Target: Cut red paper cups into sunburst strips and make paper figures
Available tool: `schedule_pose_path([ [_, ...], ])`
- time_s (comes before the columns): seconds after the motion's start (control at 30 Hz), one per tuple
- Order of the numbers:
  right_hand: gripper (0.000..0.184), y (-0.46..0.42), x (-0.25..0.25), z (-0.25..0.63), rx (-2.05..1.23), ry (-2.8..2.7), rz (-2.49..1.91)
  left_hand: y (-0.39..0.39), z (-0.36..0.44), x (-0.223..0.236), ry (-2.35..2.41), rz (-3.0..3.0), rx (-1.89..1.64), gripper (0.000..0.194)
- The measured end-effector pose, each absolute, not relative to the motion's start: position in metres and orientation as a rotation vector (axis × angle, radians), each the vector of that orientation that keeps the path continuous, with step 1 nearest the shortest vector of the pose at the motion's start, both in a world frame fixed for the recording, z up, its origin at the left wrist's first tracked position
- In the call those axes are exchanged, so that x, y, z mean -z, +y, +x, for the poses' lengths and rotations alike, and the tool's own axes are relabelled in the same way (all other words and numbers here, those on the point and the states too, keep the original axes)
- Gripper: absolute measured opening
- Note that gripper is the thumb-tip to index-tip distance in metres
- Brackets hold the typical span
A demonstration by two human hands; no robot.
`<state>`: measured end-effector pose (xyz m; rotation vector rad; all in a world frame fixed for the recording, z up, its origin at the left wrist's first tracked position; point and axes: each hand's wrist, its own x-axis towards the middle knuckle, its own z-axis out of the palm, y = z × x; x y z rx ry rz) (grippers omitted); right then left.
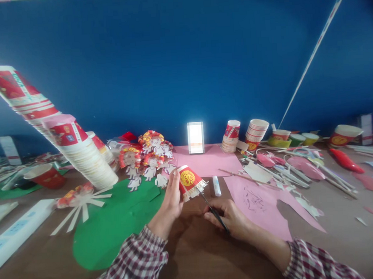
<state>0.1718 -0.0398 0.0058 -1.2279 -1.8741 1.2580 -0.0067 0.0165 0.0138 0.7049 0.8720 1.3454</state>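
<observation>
my left hand (172,194) grips red paper cup (189,179) tilted, jagged edge facing right, seemingly to give dark slim tool (217,215) in my right hand (231,217) access.

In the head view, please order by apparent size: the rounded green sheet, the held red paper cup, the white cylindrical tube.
Largest to smallest:
1. Rounded green sheet
2. Held red paper cup
3. White cylindrical tube

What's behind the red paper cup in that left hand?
Beyond the red paper cup, pink paper lies on the table, with a blue wall farther back. The cup and left hand cover whatever is directly behind them.
</observation>
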Motion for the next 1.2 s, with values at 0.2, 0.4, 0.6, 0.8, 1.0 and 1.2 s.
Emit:
schedule_pose_path([
  [0.2,0.024,-0.041,0.000,0.171,-1.305,-1.804,-1.230,0.017,-0.006,-0.013,0.857,0.674,-1.351,0.051],
  [0.4,0.026,-0.039,0.004,0.170,-1.379,-1.746,-1.215,0.017,-0.007,-0.017,0.905,0.683,-1.369,0.048],
  [0.6,0.030,-0.040,0.000,0.171,-1.442,-1.712,-1.202,0.015,-0.008,-0.017,0.894,0.770,-1.329,0.041],
  [0.8,0.033,-0.040,-0.006,0.171,-1.395,-1.736,-1.178,0.010,-0.003,-0.019,0.932,0.826,-1.336,0.042],
  [1.0,0.030,-0.040,-0.006,0.170,-1.370,-1.737,-1.163,0.010,0.000,-0.019,0.966,0.826,-1.333,0.044],
  [1.2,0.028,-0.041,-0.009,0.170,-1.345,-1.749,-1.231,0.010,-0.002,-0.014,0.936,0.861,-1.298,0.039],
])
